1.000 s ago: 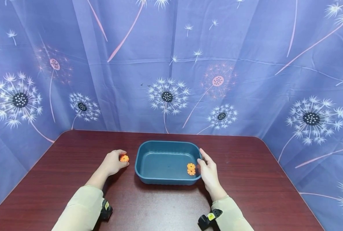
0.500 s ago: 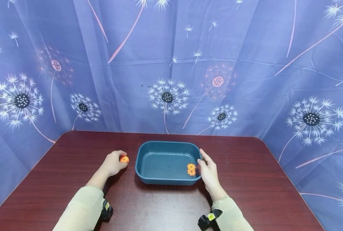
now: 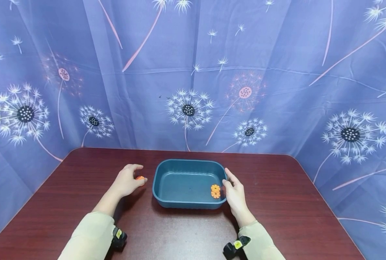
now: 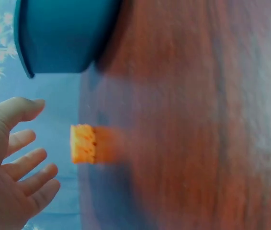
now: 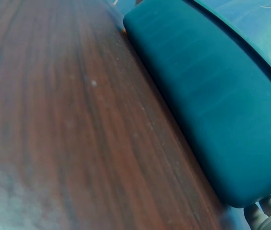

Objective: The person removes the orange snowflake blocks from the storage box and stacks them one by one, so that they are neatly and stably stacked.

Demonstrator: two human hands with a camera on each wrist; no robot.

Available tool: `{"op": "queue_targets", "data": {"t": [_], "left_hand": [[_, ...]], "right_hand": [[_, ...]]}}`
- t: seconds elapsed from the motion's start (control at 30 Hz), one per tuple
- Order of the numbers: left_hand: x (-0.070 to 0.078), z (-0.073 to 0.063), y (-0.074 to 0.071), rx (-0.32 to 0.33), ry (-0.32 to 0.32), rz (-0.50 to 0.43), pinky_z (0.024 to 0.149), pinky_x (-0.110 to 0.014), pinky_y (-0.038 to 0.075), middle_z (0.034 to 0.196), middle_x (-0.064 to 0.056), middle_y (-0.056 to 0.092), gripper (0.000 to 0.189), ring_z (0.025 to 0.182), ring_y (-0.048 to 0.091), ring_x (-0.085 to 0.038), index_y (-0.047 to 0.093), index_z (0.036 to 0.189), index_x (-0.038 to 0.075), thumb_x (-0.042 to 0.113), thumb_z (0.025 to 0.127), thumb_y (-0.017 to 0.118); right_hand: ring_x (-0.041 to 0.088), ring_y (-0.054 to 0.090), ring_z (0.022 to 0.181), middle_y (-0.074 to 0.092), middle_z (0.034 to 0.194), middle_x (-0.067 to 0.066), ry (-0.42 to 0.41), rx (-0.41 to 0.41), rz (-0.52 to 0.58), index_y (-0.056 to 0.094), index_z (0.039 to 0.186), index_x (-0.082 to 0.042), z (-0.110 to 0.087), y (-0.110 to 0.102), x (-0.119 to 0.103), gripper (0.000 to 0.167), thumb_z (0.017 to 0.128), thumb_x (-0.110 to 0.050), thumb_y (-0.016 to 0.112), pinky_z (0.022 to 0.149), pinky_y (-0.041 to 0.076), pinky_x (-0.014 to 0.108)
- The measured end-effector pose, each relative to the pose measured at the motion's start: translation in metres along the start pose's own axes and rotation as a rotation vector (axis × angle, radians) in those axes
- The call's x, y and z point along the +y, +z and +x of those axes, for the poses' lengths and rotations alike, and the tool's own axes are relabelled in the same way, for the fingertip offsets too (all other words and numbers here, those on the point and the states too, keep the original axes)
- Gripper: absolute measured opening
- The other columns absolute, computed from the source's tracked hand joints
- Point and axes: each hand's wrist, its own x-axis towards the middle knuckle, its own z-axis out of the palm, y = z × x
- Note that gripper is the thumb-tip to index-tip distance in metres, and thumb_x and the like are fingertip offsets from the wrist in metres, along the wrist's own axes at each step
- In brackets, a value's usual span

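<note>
My left hand [image 3: 127, 180] is spread around a small stack of orange notched discs [image 4: 83, 144] on the table, left of a blue plastic basin [image 3: 186, 203]. In the left wrist view a gap shows between the stack and my thumb and fingers. From the head the thumb partly covers the stack. My right hand [image 3: 236, 196] holds the basin's right end, thumb at the rim and fingers along the outer wall; some of those fingers are hidden. Inside the basin, near that end, lie two orange flower-shaped discs [image 3: 215, 191].
The dark red wooden table [image 3: 277, 202] carries the basin and the stack. Behind it hangs a blue curtain [image 3: 141, 108] printed with dandelions. Each sleeve has a black camera [image 3: 119, 238] strapped at the wrist.
My left thumb and fingers have parted from the orange stack, which they pinched before; the stack stays on the table. My right hand and the basin have kept their place.
</note>
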Motion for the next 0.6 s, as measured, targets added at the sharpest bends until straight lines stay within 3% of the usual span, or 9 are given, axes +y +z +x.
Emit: {"op": "queue_targets", "data": {"t": [0.2, 0.37, 0.6], "left_hand": [[0.017, -0.001, 0.002, 0.094, 0.070, -0.024, 0.099, -0.053, 0.040, 0.129, -0.020, 0.052, 0.048, 0.121, 0.049, -0.037, 0.056, 0.125, 0.000, 0.023, 0.084, 0.067], [0.034, -0.001, 0.005, 0.152, 0.138, -0.070, 0.098, -0.051, 0.043, 0.125, -0.017, 0.056, 0.044, 0.119, 0.052, -0.034, 0.058, 0.123, 0.002, 0.021, 0.085, 0.068], [0.052, -0.002, 0.009, 0.200, 0.170, -0.132, 0.088, -0.046, 0.050, 0.118, -0.012, 0.061, 0.036, 0.108, 0.057, -0.029, 0.062, 0.118, 0.006, 0.020, 0.085, 0.068]], "right_hand": [[0.022, 0.051, 0.083, 0.038, 0.148, 0.008, -0.001, -0.009, -0.002, 0.036, 0.146, -0.014, 0.000, -0.001, 0.000, 0.050, 0.097, -0.009, 0.044, 0.069, 0.046, 0.022], [0.020, 0.050, 0.083, 0.038, 0.148, 0.008, 0.000, -0.009, -0.004, 0.037, 0.146, -0.014, 0.000, -0.001, 0.000, 0.050, 0.097, -0.009, 0.044, 0.069, 0.045, 0.021], [0.023, 0.051, 0.088, 0.038, 0.148, 0.008, -0.004, -0.004, 0.000, 0.038, 0.146, -0.015, 0.000, -0.001, -0.001, 0.050, 0.097, -0.009, 0.045, 0.070, 0.045, 0.022]]}}
